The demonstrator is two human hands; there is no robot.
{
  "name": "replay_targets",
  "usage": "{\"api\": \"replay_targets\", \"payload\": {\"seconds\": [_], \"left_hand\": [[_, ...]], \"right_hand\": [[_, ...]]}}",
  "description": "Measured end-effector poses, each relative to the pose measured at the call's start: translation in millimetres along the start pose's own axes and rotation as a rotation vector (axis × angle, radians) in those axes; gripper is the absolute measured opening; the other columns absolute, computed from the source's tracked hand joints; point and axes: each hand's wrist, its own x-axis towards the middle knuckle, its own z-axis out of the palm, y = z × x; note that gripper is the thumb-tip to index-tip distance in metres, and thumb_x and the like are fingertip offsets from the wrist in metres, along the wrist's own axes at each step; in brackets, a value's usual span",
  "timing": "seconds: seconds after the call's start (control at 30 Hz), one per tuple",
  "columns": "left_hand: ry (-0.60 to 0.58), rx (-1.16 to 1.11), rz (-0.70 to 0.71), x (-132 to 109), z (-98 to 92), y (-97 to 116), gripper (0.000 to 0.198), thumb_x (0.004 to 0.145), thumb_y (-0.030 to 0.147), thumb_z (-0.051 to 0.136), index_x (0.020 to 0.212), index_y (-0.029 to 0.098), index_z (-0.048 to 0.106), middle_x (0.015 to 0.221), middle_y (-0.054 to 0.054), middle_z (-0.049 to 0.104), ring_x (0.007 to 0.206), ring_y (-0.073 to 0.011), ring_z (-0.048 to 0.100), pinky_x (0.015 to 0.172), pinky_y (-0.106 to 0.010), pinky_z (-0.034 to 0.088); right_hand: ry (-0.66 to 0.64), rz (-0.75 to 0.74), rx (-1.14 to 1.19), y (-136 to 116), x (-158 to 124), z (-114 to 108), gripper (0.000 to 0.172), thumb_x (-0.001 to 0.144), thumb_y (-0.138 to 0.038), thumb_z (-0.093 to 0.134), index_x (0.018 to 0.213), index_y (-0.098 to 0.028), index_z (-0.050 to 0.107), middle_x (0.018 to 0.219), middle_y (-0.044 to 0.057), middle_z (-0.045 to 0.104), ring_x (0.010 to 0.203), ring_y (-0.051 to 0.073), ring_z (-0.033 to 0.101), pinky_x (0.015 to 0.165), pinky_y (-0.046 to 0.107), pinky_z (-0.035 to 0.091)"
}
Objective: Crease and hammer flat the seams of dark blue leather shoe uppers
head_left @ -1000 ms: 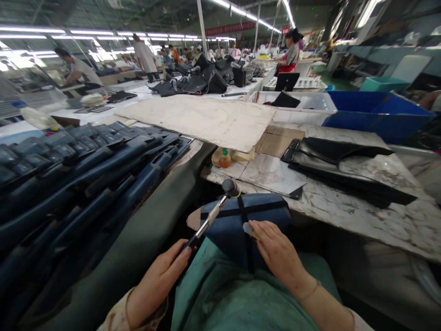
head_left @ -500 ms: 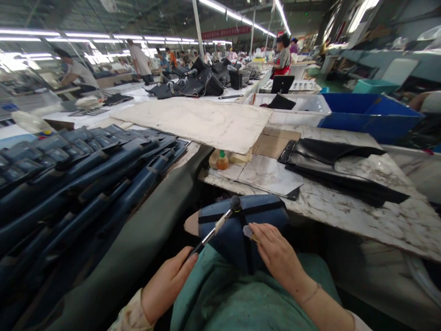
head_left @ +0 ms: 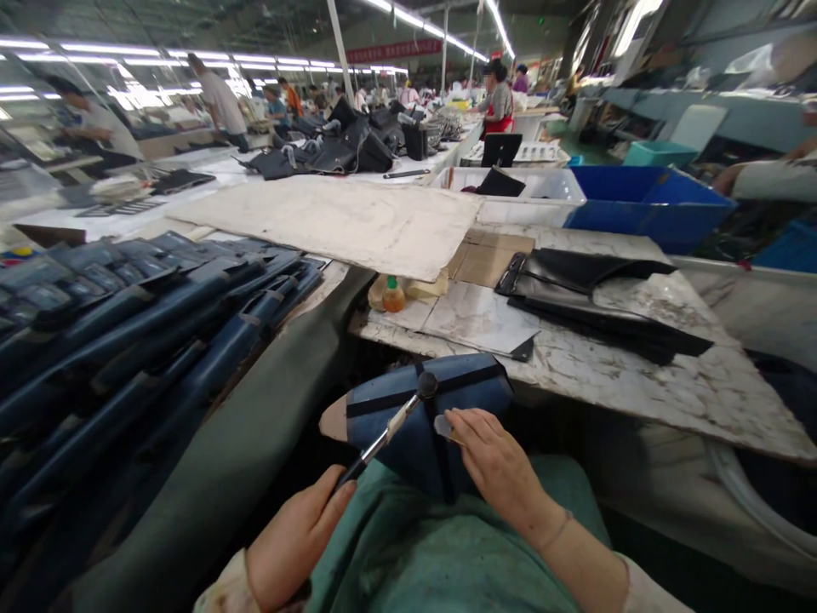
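In my lap lies a dark blue leather piece (head_left: 376, 393) with crossing black straps, and a pale pointed end shows at its left. My left hand (head_left: 299, 528) is wrapped round the black handle of a hammer (head_left: 396, 423). The round dark head of the hammer rests on or just over the strap crossing; I cannot tell which. My right hand (head_left: 504, 468) pinches a small flat scraper-like tool (head_left: 442, 425) with a pale grey rounded tip, held against the blue leather right of the hammer. A green apron (head_left: 447, 553) covers my lap under the piece.
Stacked blue leather pieces (head_left: 153, 315) fill the left bench. Ahead, a marble-patterned table (head_left: 613, 392) carries black leather parts (head_left: 593, 294), a small green-capped bottle (head_left: 393, 296) and a cream sheet (head_left: 332, 217). A white bin (head_left: 542, 204) and a blue bin (head_left: 657, 204) stand behind. Several people work farther off.
The view has turned slightly right, so the surroundings sit farther left. Both hands keep their holds, and the hammer stays over the strap crossing.
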Motion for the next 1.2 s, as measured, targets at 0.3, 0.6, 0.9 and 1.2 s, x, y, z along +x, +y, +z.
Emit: {"api": "replay_targets", "payload": {"seconds": [0.3,0.6,0.9,1.2], "left_hand": [[-0.016,0.007,0.138,32,10.5,35,0.032,0.089,0.042,0.033,0.091,0.02,0.057,0.075,-0.003,0.064,0.071,-0.0173,0.061,0.07,-0.026,0.047],[-0.094,0.275,0.213,76,26.0,77,0.029,0.09,0.04,0.03,0.084,0.02,0.051,0.073,-0.004,0.063,0.07,-0.0194,0.062,0.064,-0.027,0.042],[-0.132,0.412,0.178,80,24.9,87,0.032,0.09,0.044,0.03,0.085,0.02,0.051,0.076,-0.006,0.064,0.074,-0.0223,0.063,0.062,-0.028,0.041],[-0.034,0.203,0.06,38,13.3,47,0.031,0.089,0.04,0.03,0.077,0.019,0.049,0.067,-0.002,0.057,0.063,-0.0152,0.054,0.063,-0.025,0.04]], "right_hand": [[0.01,0.013,-0.003,1,-3,0,0.047,0.08,-0.004,0.036,0.125,-0.013,0.047,0.118,0.01,0.054,0.11,0.021,0.048,0.098,0.04,0.045],[0.033,0.01,0.002,-1,-3,2,0.046,0.079,-0.002,0.036,0.123,-0.01,0.048,0.116,0.012,0.054,0.11,0.022,0.047,0.097,0.04,0.045],[0.056,-0.021,-0.005,1,-3,3,0.045,0.078,-0.004,0.037,0.121,-0.01,0.05,0.112,0.012,0.056,0.107,0.022,0.049,0.094,0.04,0.048],[-0.008,-0.038,0.01,-1,-4,8,0.049,0.079,-0.003,0.039,0.127,-0.013,0.044,0.119,0.009,0.053,0.111,0.022,0.047,0.096,0.04,0.046]]}}
